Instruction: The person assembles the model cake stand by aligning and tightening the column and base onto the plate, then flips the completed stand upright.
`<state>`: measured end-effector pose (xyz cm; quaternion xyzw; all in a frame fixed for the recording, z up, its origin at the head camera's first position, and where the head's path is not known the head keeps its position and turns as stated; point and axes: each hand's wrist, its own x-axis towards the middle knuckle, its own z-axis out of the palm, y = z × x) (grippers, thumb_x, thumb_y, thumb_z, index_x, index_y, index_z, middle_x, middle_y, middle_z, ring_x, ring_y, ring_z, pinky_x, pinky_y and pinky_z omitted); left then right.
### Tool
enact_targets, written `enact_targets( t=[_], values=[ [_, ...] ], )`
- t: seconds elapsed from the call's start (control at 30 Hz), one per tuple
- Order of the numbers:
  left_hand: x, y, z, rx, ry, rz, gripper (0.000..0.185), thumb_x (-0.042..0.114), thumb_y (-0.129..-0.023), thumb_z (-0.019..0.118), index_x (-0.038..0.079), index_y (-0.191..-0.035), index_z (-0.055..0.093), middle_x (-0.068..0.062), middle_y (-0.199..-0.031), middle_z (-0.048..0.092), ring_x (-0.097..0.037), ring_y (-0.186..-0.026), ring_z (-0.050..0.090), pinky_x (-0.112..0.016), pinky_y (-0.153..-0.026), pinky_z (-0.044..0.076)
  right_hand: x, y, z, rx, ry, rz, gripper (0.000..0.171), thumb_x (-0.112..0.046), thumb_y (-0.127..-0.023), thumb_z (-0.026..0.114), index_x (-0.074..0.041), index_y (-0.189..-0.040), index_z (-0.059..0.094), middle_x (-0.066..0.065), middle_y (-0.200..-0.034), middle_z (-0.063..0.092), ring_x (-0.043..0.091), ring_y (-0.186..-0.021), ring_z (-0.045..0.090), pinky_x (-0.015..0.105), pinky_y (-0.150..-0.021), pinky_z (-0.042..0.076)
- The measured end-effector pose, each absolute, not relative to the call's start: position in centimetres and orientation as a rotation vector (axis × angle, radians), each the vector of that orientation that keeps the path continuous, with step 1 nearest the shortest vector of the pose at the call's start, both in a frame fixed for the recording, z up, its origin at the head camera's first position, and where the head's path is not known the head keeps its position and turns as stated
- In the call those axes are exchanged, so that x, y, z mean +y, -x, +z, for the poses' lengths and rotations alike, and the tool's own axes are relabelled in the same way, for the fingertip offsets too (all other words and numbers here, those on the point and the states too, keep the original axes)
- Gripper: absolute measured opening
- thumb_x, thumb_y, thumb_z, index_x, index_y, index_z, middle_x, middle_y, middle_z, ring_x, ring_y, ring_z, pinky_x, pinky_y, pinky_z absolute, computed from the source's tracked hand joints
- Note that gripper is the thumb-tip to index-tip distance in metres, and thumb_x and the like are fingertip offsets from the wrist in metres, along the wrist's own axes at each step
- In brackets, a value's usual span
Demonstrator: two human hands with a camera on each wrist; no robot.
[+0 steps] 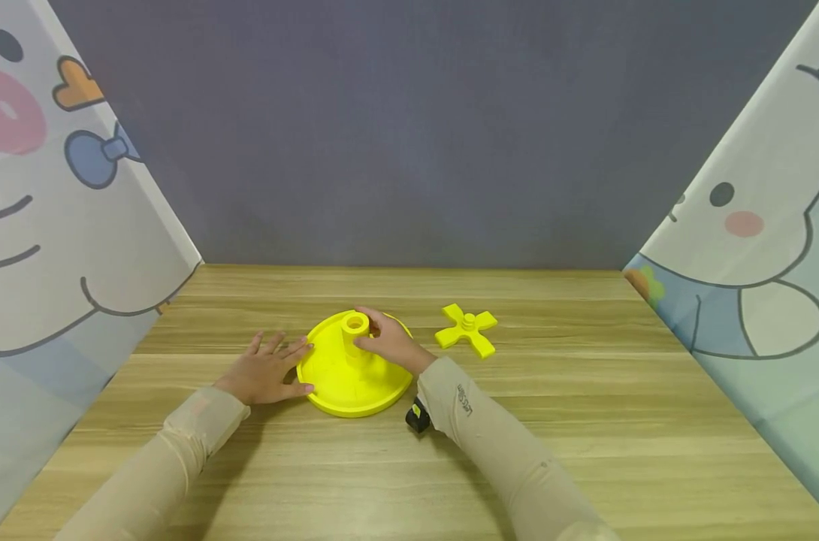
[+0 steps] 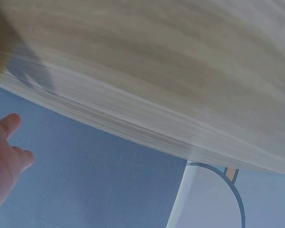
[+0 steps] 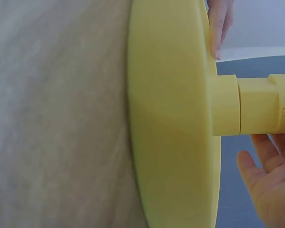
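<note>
A round yellow dish-like base (image 1: 330,382) with a raised rim rests on the tabletop. From its middle rises a yellow hollow tube (image 1: 355,338); in the right wrist view its upper section, marked 33, meets a short lower collar (image 3: 225,104) along a visible seam. My right hand (image 1: 396,347) holds the tube from the right, thumb near its front and index finger behind it. Fingers spread, my left hand (image 1: 264,373) rests against the left rim of the base. To the right lies a yellow four-armed cross piece (image 1: 468,331) with a ridged stub on top.
A wooden table (image 1: 585,391) carries everything. Behind it stands a dark grey panel (image 1: 409,135), and cartoon-printed cloths (image 1: 37,248) flank both sides. A small black device (image 1: 418,415) sits by the right wrist, close to the base.
</note>
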<state>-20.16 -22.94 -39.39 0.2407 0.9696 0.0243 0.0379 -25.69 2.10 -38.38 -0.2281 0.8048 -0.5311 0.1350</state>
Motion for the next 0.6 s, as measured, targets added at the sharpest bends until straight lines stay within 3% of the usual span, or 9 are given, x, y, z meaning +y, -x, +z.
enact_targets(
  t=[0.33,0.6],
  values=[
    [-23.15,20.3,-39.72,2.984,-0.737,0.074,0.082,0.064,-0.089,0.049,0.005,-0.145,0.04,-0.015,-0.148,0.039,-0.051,-0.134,0.028,-0.067,-0.108,0.009,1.92,25.96,-38.79,2.393,0.623,-1.608,0.056,-0.011,-0.085,0.073,0.001,-0.134,0.048,0.013,-0.119,0.057,0.027,-0.106,0.056,0.033,-0.091,0.048],
    [-23.33,20.41,-40.01,3.002,-0.783,0.117,0.082,0.063,-0.089,0.05,0.005,-0.145,0.041,-0.018,-0.146,0.042,-0.054,-0.131,0.03,-0.069,-0.107,0.009,2.01,26.08,-38.76,2.315,0.672,-1.625,0.072,-0.009,-0.088,0.067,-0.005,-0.149,0.03,0.016,-0.134,0.051,0.028,-0.116,0.052,0.038,-0.098,0.044]
  ],
)
